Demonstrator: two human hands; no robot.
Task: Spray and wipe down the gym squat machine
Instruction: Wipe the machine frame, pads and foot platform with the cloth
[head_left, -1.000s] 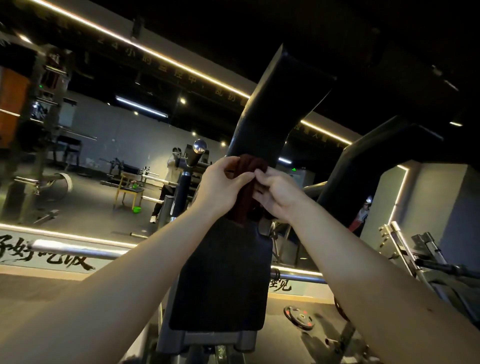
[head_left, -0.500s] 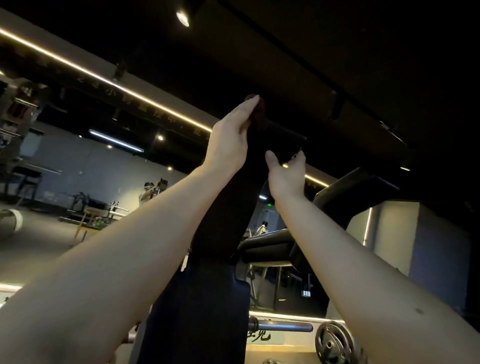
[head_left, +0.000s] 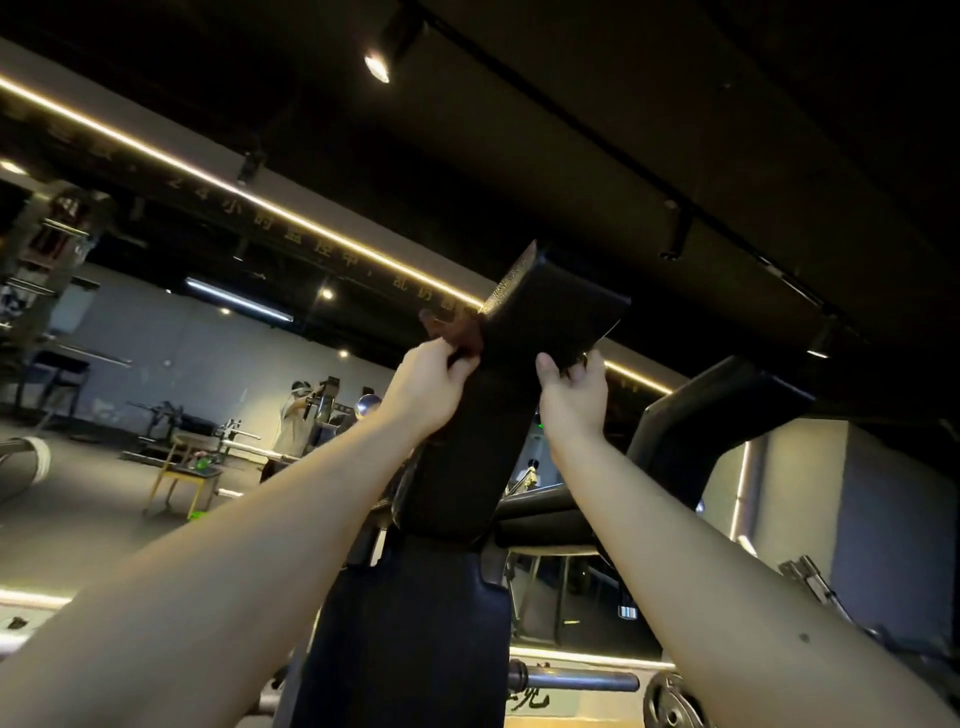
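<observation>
Forearms (head_left: 218, 597) bare; small dark spot (head_left: 804, 637) on R.

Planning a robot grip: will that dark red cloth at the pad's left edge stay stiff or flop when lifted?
Probably floppy: the cloth bunches in folds above the left hand. Likely light: that one hand alone holds it. It may slide on the smooth shoulder pad unless pressed.

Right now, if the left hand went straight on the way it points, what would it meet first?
Likely the black shoulder pad, against whose side the left hand holds a dark red cloth; depth unclear.
</observation>
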